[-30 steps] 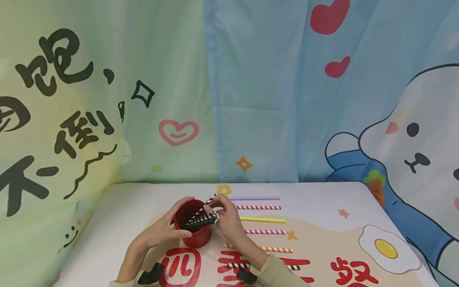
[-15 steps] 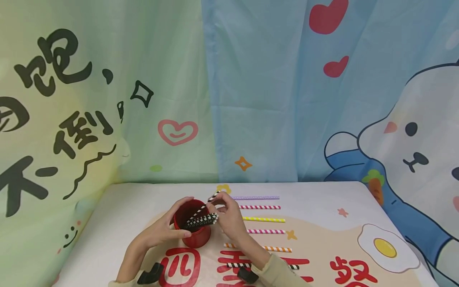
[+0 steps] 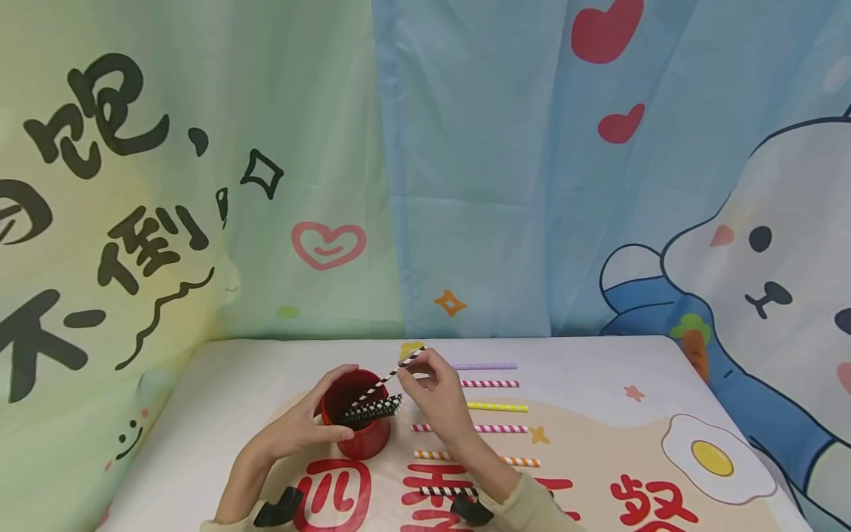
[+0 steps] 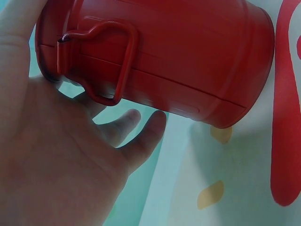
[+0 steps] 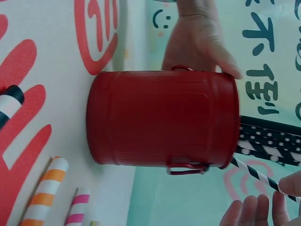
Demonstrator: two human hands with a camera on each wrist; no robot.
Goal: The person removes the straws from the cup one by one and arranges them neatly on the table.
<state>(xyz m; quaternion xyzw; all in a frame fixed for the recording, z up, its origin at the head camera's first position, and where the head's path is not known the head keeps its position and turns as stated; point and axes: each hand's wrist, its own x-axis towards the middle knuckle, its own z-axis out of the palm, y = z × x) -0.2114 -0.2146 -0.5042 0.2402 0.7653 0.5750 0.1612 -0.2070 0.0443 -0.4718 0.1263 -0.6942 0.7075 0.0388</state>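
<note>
A red metal bucket (image 3: pixel 366 443) with small side handles stands on the table. My left hand (image 3: pixel 309 421) holds it by the rim from the left, the thumb in front and the fingers behind. Several black-and-white straws (image 3: pixel 375 408), some dotted, lean together out of the bucket's right side. One black-and-white striped straw (image 3: pixel 388 378) slants up from inside the bucket, its upper part pinched by my right hand (image 3: pixel 442 399) between thumb and fingers. The right wrist view shows the striped straw (image 5: pixel 256 174) apart from the bundle (image 5: pixel 270 141), with its lower end hidden in the bucket (image 5: pixel 160 117).
Right of the bucket lies a column of paper straws: purple (image 3: pixel 485 366), red striped (image 3: pixel 492 384), yellow (image 3: pixel 499 407), pink striped (image 3: pixel 501 429), orange striped (image 3: pixel 521 462) and black striped (image 3: pixel 445 491). My right forearm crosses over some of them. A printed curtain (image 3: pixel 479 185) hangs behind the table.
My right hand has moved to the right and slightly up, drawing the striped straw further out of the bucket. The left hand and the bucket have stayed in place.
</note>
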